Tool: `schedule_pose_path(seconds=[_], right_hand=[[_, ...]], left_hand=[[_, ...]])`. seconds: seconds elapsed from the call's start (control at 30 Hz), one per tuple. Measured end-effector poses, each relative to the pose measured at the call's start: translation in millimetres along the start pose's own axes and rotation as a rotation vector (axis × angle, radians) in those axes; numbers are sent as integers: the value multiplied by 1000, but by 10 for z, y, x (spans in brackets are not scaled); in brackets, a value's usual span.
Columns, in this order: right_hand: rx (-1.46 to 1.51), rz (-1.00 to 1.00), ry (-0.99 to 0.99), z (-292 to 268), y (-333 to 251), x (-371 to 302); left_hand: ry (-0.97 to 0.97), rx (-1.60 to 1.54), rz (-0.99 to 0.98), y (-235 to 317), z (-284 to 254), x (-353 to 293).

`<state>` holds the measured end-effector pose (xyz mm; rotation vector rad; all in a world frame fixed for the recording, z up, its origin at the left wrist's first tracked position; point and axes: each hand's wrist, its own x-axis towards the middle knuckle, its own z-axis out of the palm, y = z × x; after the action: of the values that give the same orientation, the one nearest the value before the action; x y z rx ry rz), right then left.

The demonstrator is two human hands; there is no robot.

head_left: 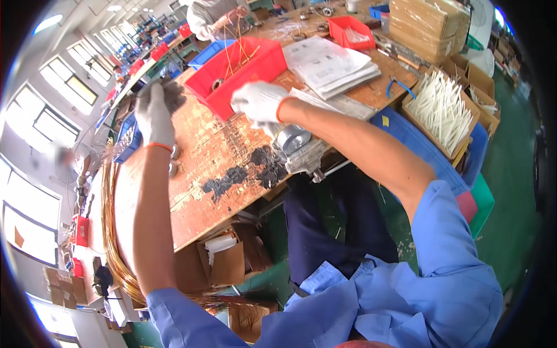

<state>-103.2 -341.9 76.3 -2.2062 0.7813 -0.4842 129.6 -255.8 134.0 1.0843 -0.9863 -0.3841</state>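
My left hand (154,116), in a white glove with an orange cuff, reaches to the far left of the worktable (191,168). Its fingertips are at a dark heap (173,95) whose kind I cannot make out; the fingers are too indistinct to read. My right hand (261,101), gloved alike, is curled closed beside the near end of a red bin (243,66). What lies in its fingers, if anything, is hidden. Just below it a metal clamp-like fixture (296,145) sits at the table's front edge. Long thin copper-coloured wires (235,49) and a ring-shaped part (217,84) are in the bin.
Papers (331,64) lie right of the bin, with blue-handled pliers (400,87) beyond. A carton of white strips (441,113) stands at right. A blue tray (129,139) and a bundle of copper-coloured wire (109,214) are at left. Another person (212,20) works across the table.
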Motion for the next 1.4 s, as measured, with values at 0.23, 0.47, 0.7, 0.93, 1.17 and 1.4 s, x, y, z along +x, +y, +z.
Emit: schedule_pose_path(seconds=[0.23, 0.47, 0.7, 0.93, 1.17, 1.4], right_hand=[[-551, -237, 328, 431, 136, -720], [-327, -633, 731, 835, 61, -1618], [189, -166, 616, 1475, 385, -2404], [881, 29, 862, 1375, 662, -2236], [722, -44, 713, 990, 474, -1928], [682, -177, 823, 877, 566, -2098]], left_hand=[[115, -23, -315, -785, -76, -261], [118, -34, -435, -1296, -169, -30], [5, -103, -445, -1096, 330, 230], [-455, -63, -810, -1101, 950, -1149], [-391, -328, -938, -904, 912, -1314], [-304, -240, -757, -936, 877, -1178]])
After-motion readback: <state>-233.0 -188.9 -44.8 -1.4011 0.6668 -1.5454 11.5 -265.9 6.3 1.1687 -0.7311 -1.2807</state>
